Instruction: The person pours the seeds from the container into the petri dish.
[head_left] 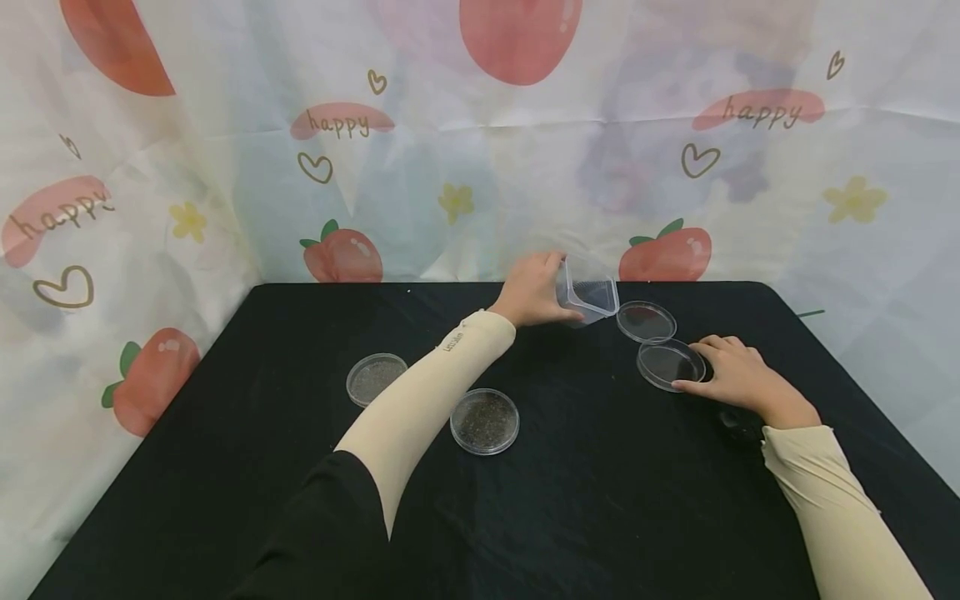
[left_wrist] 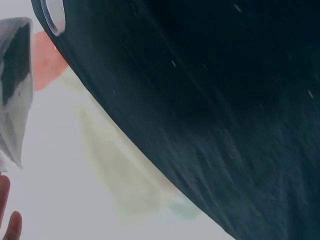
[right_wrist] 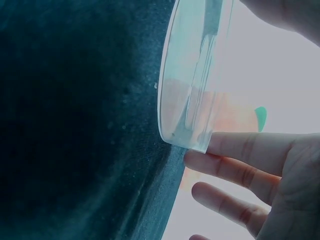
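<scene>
My left hand (head_left: pixel 531 290) grips a clear plastic box (head_left: pixel 588 287) by its side near the far table edge. The box is tilted; in the left wrist view only part of the box (left_wrist: pixel 15 90) shows. With thumb and fingers, my right hand (head_left: pixel 738 375) holds the rim of a clear petri dish (head_left: pixel 667 365). This dish slightly overlaps a second clear round dish (head_left: pixel 645 321) behind it. Seen edge-on in the right wrist view, the held petri dish (right_wrist: pixel 175 112) has fingertips at its rim. Whether it touches the cloth, I cannot tell.
Two petri dishes hold granular matter: a dark brown one (head_left: pixel 485 422) near the middle and a greyer one (head_left: pixel 372 377) farther left, partly behind my left sleeve. A small black object (head_left: pixel 738 423) lies under my right wrist. A printed curtain (head_left: pixel 525 175) hangs behind the black table (head_left: pixel 585 492).
</scene>
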